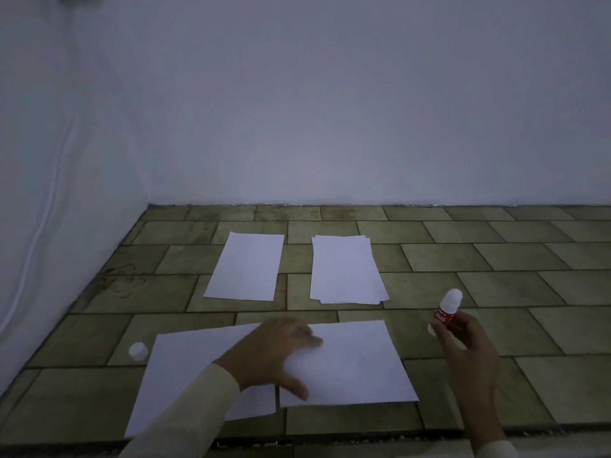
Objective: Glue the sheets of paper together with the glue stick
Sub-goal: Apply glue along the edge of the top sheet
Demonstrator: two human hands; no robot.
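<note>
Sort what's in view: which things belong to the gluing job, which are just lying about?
Job: red-and-white glue stick, held by right hand; near-left white paper sheet and near-right white paper sheet, under left hand; far white sheet; far white paper stack.
Lying about: small round white cap; white cable on wall.

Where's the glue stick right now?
Head view, right side: the glue stick is held roughly upright in the right hand, over the tiles just right of the near right sheet, which the left hand presses.
</note>
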